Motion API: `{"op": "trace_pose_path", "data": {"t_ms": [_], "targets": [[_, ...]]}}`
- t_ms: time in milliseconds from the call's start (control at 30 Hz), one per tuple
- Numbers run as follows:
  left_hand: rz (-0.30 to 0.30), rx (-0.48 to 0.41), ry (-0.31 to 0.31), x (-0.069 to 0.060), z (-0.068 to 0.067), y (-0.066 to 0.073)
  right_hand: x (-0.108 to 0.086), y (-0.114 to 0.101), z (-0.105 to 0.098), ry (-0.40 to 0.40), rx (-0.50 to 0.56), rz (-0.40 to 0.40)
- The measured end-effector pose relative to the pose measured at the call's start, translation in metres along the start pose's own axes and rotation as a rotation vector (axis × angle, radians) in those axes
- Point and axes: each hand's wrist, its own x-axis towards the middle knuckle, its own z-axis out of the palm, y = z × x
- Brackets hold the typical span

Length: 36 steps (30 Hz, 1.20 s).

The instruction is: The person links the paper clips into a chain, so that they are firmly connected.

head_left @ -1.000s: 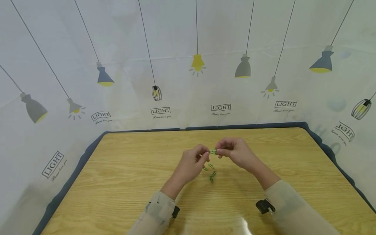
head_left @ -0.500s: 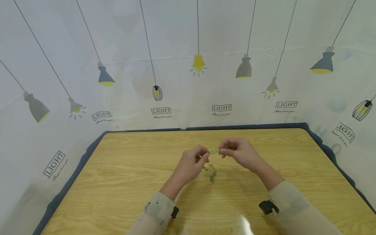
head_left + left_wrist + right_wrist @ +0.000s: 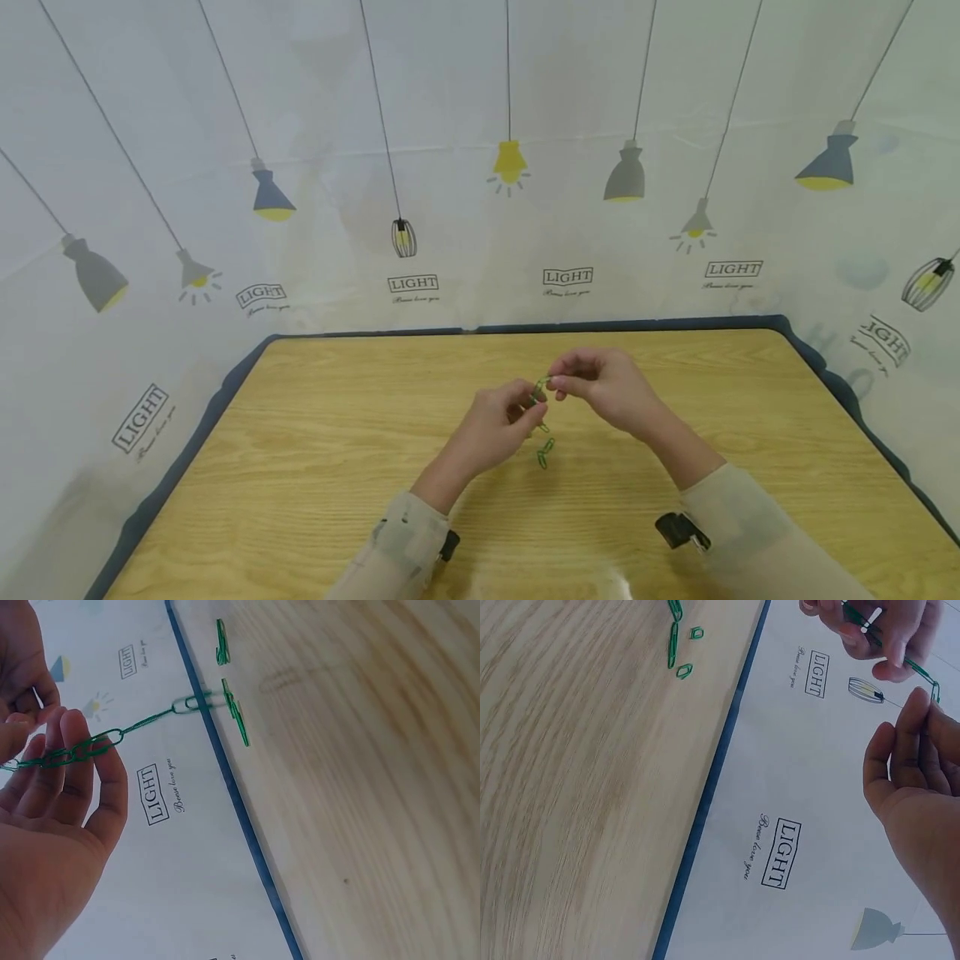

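A chain of linked green paper clips is stretched between the two hands. My left hand holds the chain with curled fingers; in the left wrist view the linked clips cross those fingers and hang off toward the table. With thumb and fingertips, my right hand pinches the chain's upper end, as the bent end clip in the right wrist view shows. Below the hands, a few loose green paper clips lie on the table. Part of the chain is hidden behind the left fingers.
The wooden table has a dark blue edge along its back and sides. Behind it hangs a white sheet printed with lamps. A black clip sits at the right sleeve, and another black piece at the left.
The hands first drew slightly apart with the clips between them, then came closer again. My left hand has turned and shifted slightly right, and the chain now hangs at a slant from the right fingertips.
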Motion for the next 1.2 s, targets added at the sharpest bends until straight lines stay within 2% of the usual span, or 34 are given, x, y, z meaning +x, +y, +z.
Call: {"op": "trace_pose_path", "data": {"t_ms": [233,400,633,967,1200], "targets": [[-0.005,-0.012,0.023,0.000,-0.001,0.005,0.001,0.002,0.006,-0.019,0.008,-0.047],[0.014,0.002,0.038,0.000,-0.002,0.007,0.000,0.004,0.009,-0.028,0.024,-0.046],[0.002,0.001,0.057,-0.001,-0.004,0.009,0.000,0.004,0.012,-0.043,0.046,-0.037],[-0.001,-0.004,0.064,-0.002,-0.002,0.001,0.002,0.015,0.008,-0.101,0.036,-0.039],[-0.006,0.038,0.086,-0.003,-0.002,-0.005,0.004,0.029,0.006,-0.126,0.011,-0.030]]}}
